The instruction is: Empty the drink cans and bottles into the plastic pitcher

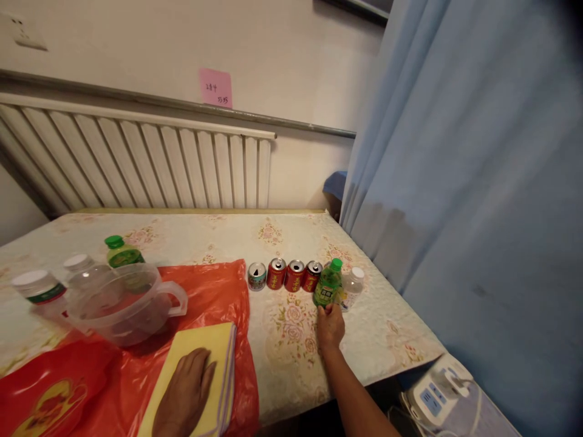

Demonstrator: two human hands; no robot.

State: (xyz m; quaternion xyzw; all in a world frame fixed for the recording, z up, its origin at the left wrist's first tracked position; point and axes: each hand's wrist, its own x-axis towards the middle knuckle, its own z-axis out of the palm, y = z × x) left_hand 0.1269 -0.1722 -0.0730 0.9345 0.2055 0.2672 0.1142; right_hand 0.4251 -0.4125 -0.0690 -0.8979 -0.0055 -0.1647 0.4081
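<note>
My left hand (pixel 184 391) lies flat on a folded yellow cloth (pixel 218 346), palm down, with its fingers loosely stretched. My right hand (pixel 331 328) is closed at the lower part of a green drink bottle (pixel 328 285) with a green cap; its fingertips are partly hidden. Close behind that bottle, to the right, stands a clear bottle with a white cap (pixel 354 287). Left of the green bottle is a row of opened drink cans: a teal one (pixel 257 278) at the end, then red ones (pixel 294 277). All stand upright.
A red plastic sheet (pixel 204 291) lies under the cloth and a clear handled bowl (pixel 132 315). A red tray (pixel 50 388) sits front left. Capped bottles (pixel 40 291) stand around the bowl. A blue curtain (pixel 455 182) hangs right, above a power strip (pixel 435 391).
</note>
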